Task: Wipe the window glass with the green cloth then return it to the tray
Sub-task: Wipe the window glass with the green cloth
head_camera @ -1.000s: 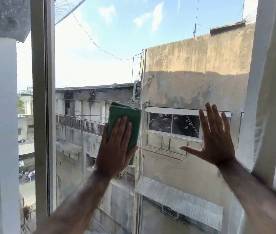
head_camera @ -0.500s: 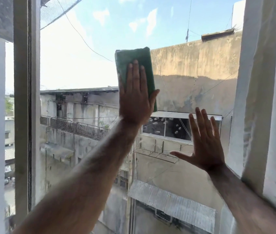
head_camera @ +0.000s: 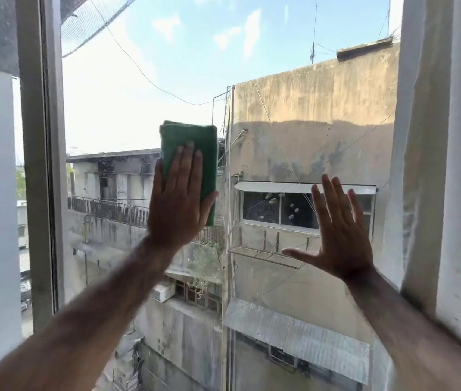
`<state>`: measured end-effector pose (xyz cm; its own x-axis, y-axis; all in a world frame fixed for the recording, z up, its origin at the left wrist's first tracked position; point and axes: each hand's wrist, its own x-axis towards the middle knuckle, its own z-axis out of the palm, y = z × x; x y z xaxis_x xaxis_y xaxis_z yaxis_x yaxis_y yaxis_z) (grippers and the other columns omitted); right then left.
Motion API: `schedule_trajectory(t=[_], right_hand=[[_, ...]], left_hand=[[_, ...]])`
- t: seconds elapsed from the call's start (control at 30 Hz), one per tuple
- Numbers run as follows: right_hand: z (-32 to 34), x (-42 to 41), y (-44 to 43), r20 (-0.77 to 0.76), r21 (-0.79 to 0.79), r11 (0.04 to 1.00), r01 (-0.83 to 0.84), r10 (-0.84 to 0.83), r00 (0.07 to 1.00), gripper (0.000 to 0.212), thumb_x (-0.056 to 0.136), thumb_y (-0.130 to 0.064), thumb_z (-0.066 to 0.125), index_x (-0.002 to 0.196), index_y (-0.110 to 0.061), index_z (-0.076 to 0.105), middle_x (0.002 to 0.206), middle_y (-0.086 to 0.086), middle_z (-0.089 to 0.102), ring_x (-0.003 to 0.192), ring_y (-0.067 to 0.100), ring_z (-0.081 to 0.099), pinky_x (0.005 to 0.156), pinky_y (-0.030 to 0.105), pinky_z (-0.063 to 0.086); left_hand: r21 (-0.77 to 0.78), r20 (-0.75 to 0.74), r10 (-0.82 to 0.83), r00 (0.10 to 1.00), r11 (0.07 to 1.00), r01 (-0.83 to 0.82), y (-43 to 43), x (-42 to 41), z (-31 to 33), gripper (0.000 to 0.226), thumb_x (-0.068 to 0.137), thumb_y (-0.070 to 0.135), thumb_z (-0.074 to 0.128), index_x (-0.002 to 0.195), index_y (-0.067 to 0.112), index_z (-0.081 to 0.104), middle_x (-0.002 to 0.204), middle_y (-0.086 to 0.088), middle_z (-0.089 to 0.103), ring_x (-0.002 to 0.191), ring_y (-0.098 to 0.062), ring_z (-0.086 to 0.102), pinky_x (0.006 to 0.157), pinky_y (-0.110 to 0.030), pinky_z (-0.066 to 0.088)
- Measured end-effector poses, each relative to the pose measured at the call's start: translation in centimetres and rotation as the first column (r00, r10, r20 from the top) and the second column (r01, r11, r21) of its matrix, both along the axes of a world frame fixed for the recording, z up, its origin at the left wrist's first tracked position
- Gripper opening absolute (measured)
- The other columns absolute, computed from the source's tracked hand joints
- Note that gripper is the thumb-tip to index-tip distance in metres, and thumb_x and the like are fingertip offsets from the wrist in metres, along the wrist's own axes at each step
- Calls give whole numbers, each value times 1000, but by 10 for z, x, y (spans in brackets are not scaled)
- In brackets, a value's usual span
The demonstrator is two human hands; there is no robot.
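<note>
The folded green cloth [head_camera: 195, 136] lies flat against the window glass [head_camera: 127, 80] near the pane's middle. My left hand [head_camera: 178, 201] presses on it with fingers straight and pointing up; the cloth's top and right edge stick out past the fingers. My right hand [head_camera: 339, 235] rests flat on the glass further right and a little lower, fingers spread, holding nothing. No tray is in view.
A grey window frame post [head_camera: 40, 165] runs upright at the left of the pane. A white wall reveal [head_camera: 449, 165] closes the pane at the right. Buildings, wires and sky show through the glass.
My left hand swept the cloth up the glass, then back down and slightly left to mid-pane. My right hand stayed planted on the glass.
</note>
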<state>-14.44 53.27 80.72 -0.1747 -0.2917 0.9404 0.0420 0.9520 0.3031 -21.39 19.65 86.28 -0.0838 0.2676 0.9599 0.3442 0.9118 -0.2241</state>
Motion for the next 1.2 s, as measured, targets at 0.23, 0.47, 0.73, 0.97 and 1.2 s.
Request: schedule_trajectory(t=[0.23,0.47,0.73,0.97,1.2], right_hand=[[1,-4,0,-3,-9,1000,-21,21,1000,142,75,-101,59,170,0,26,183,19,11,172,38,12,139,60,9],[-3,2,-1,-6,-52,999,-10,10,1000,145,74,-103,57,168,3,29,181,22,20,170,38,19,139,60,12],[-11,6,-4,-28,-160,987,10,-15,999,147,72,-106,53,170,0,25,183,16,20,171,33,17,139,61,12],[-11,2,2,-47,-149,989,5,-13,999,145,73,-105,53,171,-4,22,183,16,19,171,33,17,139,60,9],[-14,4,-1,-45,-140,990,12,-19,999,144,74,-103,54,170,1,27,182,18,21,170,36,19,139,62,11]], left_hand=[[86,-41,-102,994,991,105,96,15,50,75,110,56,29,162,3,23,171,-18,22,160,-34,17,129,-59,19],[-389,-85,-90,992,920,50,79,11,-29,75,110,55,29,163,4,17,172,-18,18,161,-35,13,128,-59,22],[160,-1,1,1000,987,-1,83,16,-8,75,109,54,32,163,3,20,172,-17,19,161,-33,15,129,-61,18],[143,-64,-80,995,986,89,165,26,9,78,109,58,29,162,2,22,171,-20,22,160,-37,18,127,-64,20],[-192,-144,-109,984,978,80,131,15,-24,75,108,58,33,162,7,24,171,-16,25,159,-33,21,124,-64,26]])
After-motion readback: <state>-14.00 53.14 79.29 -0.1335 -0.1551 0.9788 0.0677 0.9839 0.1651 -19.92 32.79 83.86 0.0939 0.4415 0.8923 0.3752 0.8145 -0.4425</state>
